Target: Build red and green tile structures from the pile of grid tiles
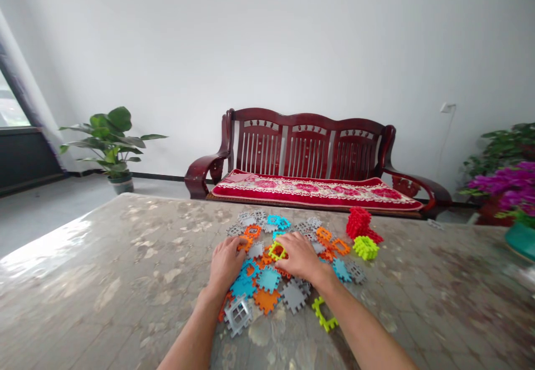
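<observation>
Interlocking plastic building pieces in blue, orange, grey and yellow-green lie in a loose pile on the table. My left hand [227, 258] rests at the pile's left side, its fingers bent and a little apart. Its fingertips are beside an orange piece [246, 243] and seem to touch it. With thumb and fingers, my right hand [301, 256] grips a yellow-green square frame piece [277, 251] over the middle of the pile. Closer to me are a blue piece [268, 278], an orange piece [266, 300], a grey window piece [239, 315] and another yellow-green frame [324, 314].
Right of the pile stand a red stack of pieces [358, 223] and a yellow-green stack [365, 248]. A patterned cover lies over the table [125, 281]. Beyond are a wooden bench [307, 141] and a potted plant [115, 141]; purple flowers [507, 189] stand at right.
</observation>
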A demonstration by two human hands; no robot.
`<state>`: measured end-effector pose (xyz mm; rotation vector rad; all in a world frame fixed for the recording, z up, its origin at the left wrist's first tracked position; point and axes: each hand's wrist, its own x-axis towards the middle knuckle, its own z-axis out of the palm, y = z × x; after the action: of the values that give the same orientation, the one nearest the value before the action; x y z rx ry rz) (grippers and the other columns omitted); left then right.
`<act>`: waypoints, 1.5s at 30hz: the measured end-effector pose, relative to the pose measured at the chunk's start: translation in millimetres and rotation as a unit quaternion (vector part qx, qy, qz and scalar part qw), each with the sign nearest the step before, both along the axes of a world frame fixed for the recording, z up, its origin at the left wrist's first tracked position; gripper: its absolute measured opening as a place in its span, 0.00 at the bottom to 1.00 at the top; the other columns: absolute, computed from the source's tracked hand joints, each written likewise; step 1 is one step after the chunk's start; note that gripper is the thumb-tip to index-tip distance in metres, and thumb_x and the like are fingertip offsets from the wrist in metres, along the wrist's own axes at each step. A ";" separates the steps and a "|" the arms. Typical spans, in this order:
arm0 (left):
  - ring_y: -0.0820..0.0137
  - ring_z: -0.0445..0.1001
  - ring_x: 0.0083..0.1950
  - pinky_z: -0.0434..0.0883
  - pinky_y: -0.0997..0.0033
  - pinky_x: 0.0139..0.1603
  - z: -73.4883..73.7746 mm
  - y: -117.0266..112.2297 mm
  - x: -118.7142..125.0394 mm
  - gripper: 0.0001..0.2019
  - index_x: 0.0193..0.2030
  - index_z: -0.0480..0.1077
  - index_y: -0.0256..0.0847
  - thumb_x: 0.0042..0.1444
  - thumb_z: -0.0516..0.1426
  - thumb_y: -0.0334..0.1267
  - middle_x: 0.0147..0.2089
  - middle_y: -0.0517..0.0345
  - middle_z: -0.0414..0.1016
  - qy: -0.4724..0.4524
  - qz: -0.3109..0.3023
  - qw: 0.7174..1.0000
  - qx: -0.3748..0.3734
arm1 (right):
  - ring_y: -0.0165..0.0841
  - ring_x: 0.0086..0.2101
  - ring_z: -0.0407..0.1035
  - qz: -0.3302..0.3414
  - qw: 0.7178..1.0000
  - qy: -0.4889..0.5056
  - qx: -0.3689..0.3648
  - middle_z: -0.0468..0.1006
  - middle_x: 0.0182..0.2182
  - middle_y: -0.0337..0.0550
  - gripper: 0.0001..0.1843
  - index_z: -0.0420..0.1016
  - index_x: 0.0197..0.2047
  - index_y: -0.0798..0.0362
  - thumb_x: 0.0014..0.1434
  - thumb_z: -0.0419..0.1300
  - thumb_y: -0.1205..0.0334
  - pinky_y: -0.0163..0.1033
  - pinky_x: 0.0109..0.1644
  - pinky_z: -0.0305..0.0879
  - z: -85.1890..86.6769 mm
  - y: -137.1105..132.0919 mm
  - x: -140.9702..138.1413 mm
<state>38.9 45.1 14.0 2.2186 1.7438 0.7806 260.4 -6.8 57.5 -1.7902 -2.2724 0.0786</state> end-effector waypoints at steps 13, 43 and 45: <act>0.61 0.73 0.56 0.64 0.60 0.60 0.8 0.8 -0.4 0.15 0.46 0.76 0.47 0.56 0.52 0.33 0.55 0.56 0.76 0.004 -0.003 1.000 -0.012 | 0.42 0.50 0.67 -0.003 1.000 -0.019 -0.004 0.77 0.50 0.47 0.21 0.71 0.54 0.50 0.58 0.61 0.58 0.44 0.52 0.59 1.6 -3.2 -2.9; 0.61 0.73 0.56 0.65 0.60 0.60 -11.4 11.0 -5.1 0.16 0.48 0.75 0.47 0.58 0.50 0.37 0.55 0.55 0.76 0.020 -0.008 1.000 -0.005 | 0.45 0.47 0.71 -0.390 0.863 0.130 0.294 0.78 0.47 0.55 0.28 0.72 0.55 0.57 0.53 0.53 0.55 0.48 0.54 0.65 -31.9 -63.8 202.2; 0.61 0.73 0.56 0.65 0.60 0.60 -10.2 10.8 -5.1 0.16 0.48 0.75 0.47 0.57 0.51 0.36 0.55 0.56 0.76 0.021 -0.007 1.000 -0.011 | 0.45 0.47 0.71 -0.396 0.864 0.124 0.285 0.78 0.47 0.55 0.29 0.71 0.56 0.57 0.54 0.52 0.54 0.48 0.54 0.65 -35.1 -62.6 203.5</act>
<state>33.7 55.9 3.8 2.2466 1.7458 0.7135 463.9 -69.4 22.4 -2.0360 -1.0746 -0.4364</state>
